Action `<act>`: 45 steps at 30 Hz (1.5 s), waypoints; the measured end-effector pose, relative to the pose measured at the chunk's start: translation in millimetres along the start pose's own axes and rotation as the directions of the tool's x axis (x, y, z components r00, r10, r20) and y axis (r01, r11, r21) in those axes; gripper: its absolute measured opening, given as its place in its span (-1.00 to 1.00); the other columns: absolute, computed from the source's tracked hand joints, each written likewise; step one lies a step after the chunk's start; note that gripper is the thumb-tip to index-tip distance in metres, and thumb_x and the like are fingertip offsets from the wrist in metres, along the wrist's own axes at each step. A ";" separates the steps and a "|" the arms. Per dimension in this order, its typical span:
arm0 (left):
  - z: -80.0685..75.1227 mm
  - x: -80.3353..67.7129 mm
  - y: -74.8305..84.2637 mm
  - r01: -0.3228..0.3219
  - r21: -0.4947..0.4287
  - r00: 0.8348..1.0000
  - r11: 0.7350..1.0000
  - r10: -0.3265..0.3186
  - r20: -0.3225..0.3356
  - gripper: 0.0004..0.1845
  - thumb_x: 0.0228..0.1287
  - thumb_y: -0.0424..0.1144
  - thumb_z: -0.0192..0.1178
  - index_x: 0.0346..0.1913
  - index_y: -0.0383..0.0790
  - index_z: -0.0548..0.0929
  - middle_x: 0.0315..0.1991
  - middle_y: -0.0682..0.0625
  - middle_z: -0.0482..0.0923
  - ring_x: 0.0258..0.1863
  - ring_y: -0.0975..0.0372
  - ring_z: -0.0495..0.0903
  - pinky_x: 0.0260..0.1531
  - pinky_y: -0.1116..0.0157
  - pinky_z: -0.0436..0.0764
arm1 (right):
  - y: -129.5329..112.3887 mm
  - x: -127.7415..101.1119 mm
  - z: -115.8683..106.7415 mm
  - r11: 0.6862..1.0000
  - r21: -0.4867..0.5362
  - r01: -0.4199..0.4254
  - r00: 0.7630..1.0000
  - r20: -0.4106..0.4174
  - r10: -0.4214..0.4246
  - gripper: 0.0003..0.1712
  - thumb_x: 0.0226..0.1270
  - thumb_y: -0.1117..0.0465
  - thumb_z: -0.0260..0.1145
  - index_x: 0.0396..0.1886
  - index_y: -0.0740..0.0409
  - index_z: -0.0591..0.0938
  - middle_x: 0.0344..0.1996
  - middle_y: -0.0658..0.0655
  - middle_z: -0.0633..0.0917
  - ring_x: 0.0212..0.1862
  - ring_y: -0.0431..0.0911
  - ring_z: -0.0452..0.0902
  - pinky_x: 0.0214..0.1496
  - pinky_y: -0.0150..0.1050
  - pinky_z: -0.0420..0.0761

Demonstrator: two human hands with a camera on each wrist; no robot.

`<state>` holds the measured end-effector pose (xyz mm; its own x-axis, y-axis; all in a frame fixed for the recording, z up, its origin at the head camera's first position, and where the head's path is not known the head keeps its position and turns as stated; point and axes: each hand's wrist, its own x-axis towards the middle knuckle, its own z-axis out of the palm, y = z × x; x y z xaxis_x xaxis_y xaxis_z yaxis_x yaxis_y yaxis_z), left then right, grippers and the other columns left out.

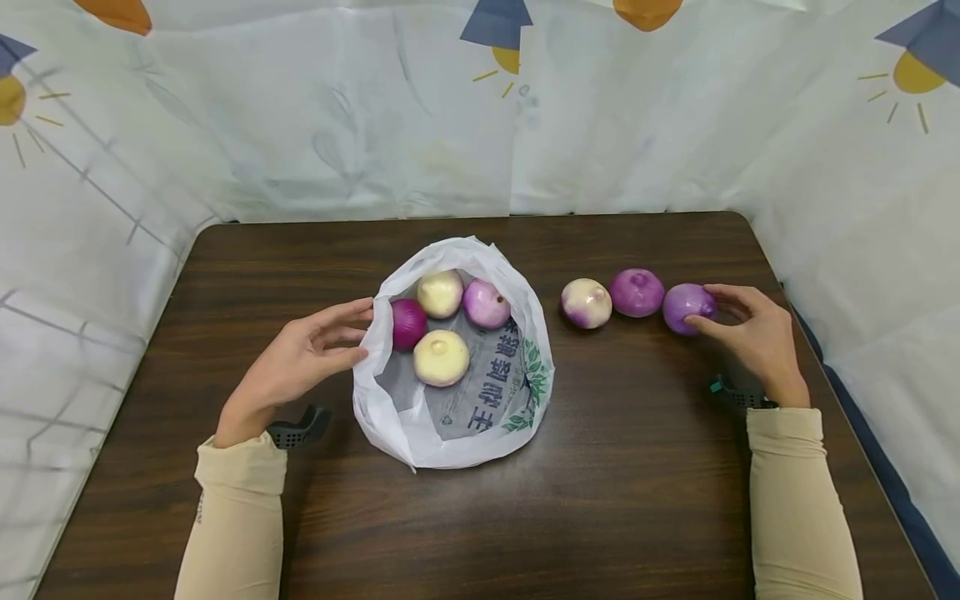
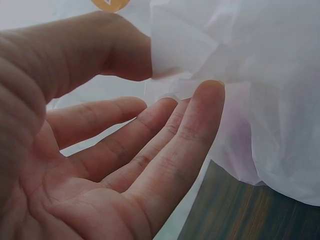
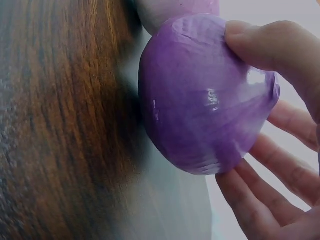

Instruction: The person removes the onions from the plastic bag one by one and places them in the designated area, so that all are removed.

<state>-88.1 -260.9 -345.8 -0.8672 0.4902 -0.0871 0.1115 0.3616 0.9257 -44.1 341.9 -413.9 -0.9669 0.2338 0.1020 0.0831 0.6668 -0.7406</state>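
A white plastic bag (image 1: 450,433) lies open on the dark wooden table (image 1: 637,483). Inside are several onions: a dark red one (image 1: 407,323), two pale ones (image 1: 440,293) (image 1: 441,357) and a pinkish one (image 1: 486,303). My left hand (image 1: 356,333) is at the bag's left rim, fingers fairly straight, thumb touching the bag (image 2: 260,75) edge. To the right, three onions lie in a row: a white-purple one (image 1: 586,302), a magenta one (image 1: 637,292) and a purple onion (image 1: 684,307). My right hand (image 1: 701,305) grips the purple onion (image 3: 200,105), thumb above, fingers beneath.
Printed white sheets hang behind and along both sides of the table. The table's right edge runs close to my right forearm. Bare wood (image 3: 60,125) lies in front of the bag and between the bag and the onion row.
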 end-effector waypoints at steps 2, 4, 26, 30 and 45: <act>0.2 0.3 0.2 -0.003 -0.003 1.000 1.000 0.003 0.000 -0.32 0.36 -0.43 0.33 0.52 -0.26 0.39 0.25 0.19 0.54 0.05 0.50 0.67 -0.03 0.54 0.68 | 0.8 -0.6 0.2 1.000 -0.005 -0.002 1.000 0.000 0.002 -0.34 0.15 0.05 0.64 0.26 0.03 0.68 0.17 0.05 0.69 0.03 -0.64 0.50 0.10 -0.79 0.46; 0.2 0.4 0.4 -0.007 -0.009 1.000 1.000 0.007 0.004 -0.32 0.37 -0.44 0.32 0.52 -0.27 0.38 0.25 0.19 0.53 0.05 0.50 0.67 -0.03 0.54 0.69 | 0.4 -1.0 -0.3 1.000 -0.010 -0.002 1.000 0.000 0.002 -0.34 0.15 0.05 0.64 0.27 0.02 0.68 0.16 0.07 0.68 0.02 -0.64 0.49 0.09 -0.80 0.46; 0.0 0.4 -0.4 -0.008 0.010 1.000 1.000 0.008 0.001 -0.30 0.36 -0.43 0.34 0.53 -0.23 0.39 0.26 0.18 0.53 0.05 0.51 0.67 -0.03 0.55 0.69 | -12.4 -2.1 -10.8 0.999 0.018 0.033 0.998 -0.059 -0.032 -0.34 0.15 0.20 0.63 0.28 0.10 0.66 0.16 -0.02 0.70 0.01 -0.55 0.56 0.09 -0.79 0.48; -0.1 0.6 0.1 -0.009 0.014 1.000 1.000 0.009 0.001 -0.30 0.36 -0.42 0.34 0.53 -0.23 0.38 0.27 0.13 0.53 0.05 0.50 0.66 -0.03 0.55 0.69 | -16.7 -3.0 -11.1 0.999 0.026 0.046 0.996 -0.076 -0.044 -0.36 0.14 0.23 0.63 0.26 0.06 0.68 0.15 -0.04 0.71 0.00 -0.51 0.58 0.09 -0.78 0.48; -1.1 1.3 -0.6 -0.020 0.029 1.000 0.999 0.019 0.014 -0.30 0.38 -0.42 0.31 0.54 -0.20 0.37 0.35 -0.12 0.51 0.06 0.52 0.65 -0.02 0.56 0.67 | -42.6 -3.7 -0.7 0.975 0.103 0.198 0.976 -0.113 -0.186 -0.37 0.04 0.47 0.62 0.19 0.18 0.72 0.00 -0.25 0.72 0.01 -0.43 0.66 0.16 -0.72 0.51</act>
<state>-89.9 -261.4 -346.1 -0.8581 0.5081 -0.0743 0.1424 0.3744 0.9163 -43.9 313.2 -382.3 -0.9320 0.1841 0.3121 -0.1350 0.6231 -0.7704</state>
